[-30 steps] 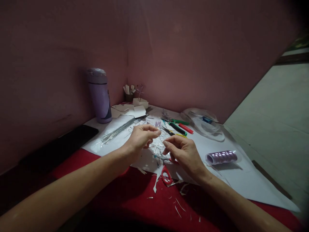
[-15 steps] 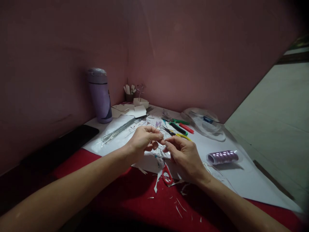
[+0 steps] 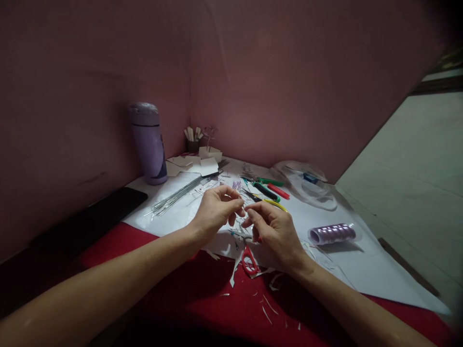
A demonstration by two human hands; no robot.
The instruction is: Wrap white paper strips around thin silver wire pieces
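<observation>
My left hand (image 3: 220,210) is held above the white paper (image 3: 361,267), thumb and forefinger pinched together. What sits in that pinch is too small to make out. Close beside it, my right hand (image 3: 275,231) has its thumb and fingertips drawn together, and anything between them is also too fine to name. The fingertips of both hands nearly meet. Under them lie red-handled scissors (image 3: 249,260) and many thin white scraps. Just behind the right hand are yellow-handled scissors (image 3: 275,205).
A bundle of thin wires (image 3: 175,196) lies left of the hands. Green-handled pliers (image 3: 266,191) and a red tool (image 3: 278,191) are behind. A purple thread spool (image 3: 333,233) and a plastic bag (image 3: 318,197) lie right. A purple tumbler (image 3: 149,144) stands left, near a black phone-like slab (image 3: 119,200).
The fingers of both hands have shifted slightly, with the left hand's lower fingers curling in. The whole view has moved a little; the things on the table stay in place.
</observation>
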